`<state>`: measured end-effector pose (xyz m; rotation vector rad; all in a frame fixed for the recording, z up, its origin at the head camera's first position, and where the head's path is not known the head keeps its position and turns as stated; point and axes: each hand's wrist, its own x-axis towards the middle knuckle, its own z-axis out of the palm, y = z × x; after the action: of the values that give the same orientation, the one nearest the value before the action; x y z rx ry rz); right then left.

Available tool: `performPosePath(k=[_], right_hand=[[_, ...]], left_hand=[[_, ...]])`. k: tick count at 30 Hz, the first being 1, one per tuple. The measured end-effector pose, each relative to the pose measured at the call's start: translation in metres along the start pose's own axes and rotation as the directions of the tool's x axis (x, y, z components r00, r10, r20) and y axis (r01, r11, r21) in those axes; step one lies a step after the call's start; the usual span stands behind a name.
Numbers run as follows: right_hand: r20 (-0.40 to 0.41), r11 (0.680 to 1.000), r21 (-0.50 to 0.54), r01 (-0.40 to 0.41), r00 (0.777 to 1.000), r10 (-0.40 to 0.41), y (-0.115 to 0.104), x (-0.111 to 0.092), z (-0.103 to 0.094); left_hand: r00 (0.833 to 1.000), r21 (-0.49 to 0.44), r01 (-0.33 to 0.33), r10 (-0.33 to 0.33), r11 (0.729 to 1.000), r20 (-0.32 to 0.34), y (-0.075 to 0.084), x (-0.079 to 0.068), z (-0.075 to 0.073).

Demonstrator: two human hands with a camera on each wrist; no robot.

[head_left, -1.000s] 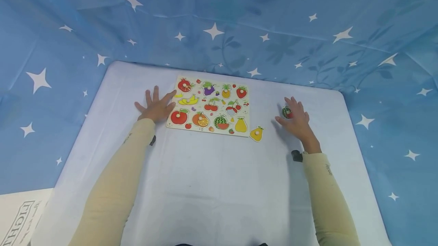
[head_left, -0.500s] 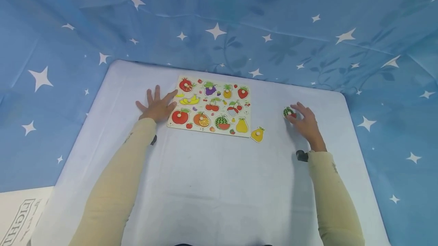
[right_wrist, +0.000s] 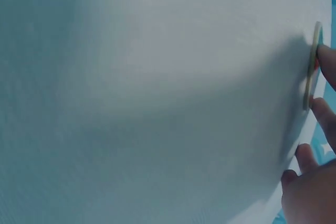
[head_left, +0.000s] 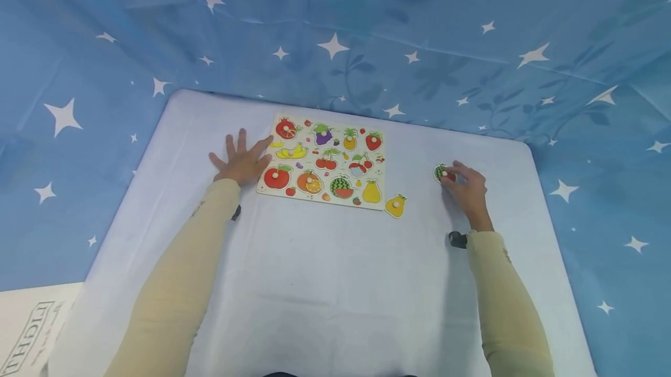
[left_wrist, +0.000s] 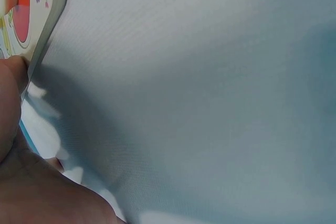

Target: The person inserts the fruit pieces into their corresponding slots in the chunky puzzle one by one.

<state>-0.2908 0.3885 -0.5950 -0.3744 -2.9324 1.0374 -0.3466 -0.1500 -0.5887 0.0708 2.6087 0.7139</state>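
A wooden fruit puzzle board (head_left: 314,170) with knobbed pieces lies at the table's back middle. My left hand (head_left: 238,165) rests spread at its left edge, thumb and index finger on the rim. In the left wrist view a finger touches the corner of the board (left_wrist: 47,17) near a knobbed red piece. To the right of the board, my right hand (head_left: 469,189) pinches a round watermelon puzzle piece (head_left: 439,173) between thumb and fingers. The right wrist view shows the piece (right_wrist: 314,66) edge-on, low over the cloth. A pear puzzle piece (head_left: 395,206) lies by the board's front right corner.
On the board, the watermelon spot (head_left: 342,187) and pear spot (head_left: 371,191) show no knobs. White cloth covers the table (head_left: 335,284). A blue curtain with white stars (head_left: 335,45) hangs behind it. A printed white sheet (head_left: 31,324) sits at the lower left.
My right hand has drawn back from over the watermelon piece, and its thumb and fingers have closed in on it. The left hand stays on the board's edge.
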Motion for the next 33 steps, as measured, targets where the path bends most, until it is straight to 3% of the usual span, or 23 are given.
performPosePath(k=[4,15,21,33], right_hand=[[-0.065,1.000,0.008,0.001,0.998,0.000,-0.001,0.000,0.006],[-0.110,1.000,0.008,0.025,0.994,-0.024,-0.003,-0.001,0.009],[-0.124,0.998,0.015,0.057,0.991,-0.055,-0.005,-0.003,0.010],[-0.112,0.999,0.048,0.009,0.994,-0.004,-0.005,-0.010,0.013]], left_hand=[[1.000,0.001,0.005,-0.005,1.000,0.005,-0.002,0.003,0.001],[1.000,0.000,0.009,-0.009,1.000,0.011,-0.001,-0.001,0.000],[1.000,0.001,0.014,-0.014,1.000,0.011,-0.003,0.001,0.000],[1.000,0.009,0.011,-0.011,1.000,0.007,-0.004,0.004,0.001]])
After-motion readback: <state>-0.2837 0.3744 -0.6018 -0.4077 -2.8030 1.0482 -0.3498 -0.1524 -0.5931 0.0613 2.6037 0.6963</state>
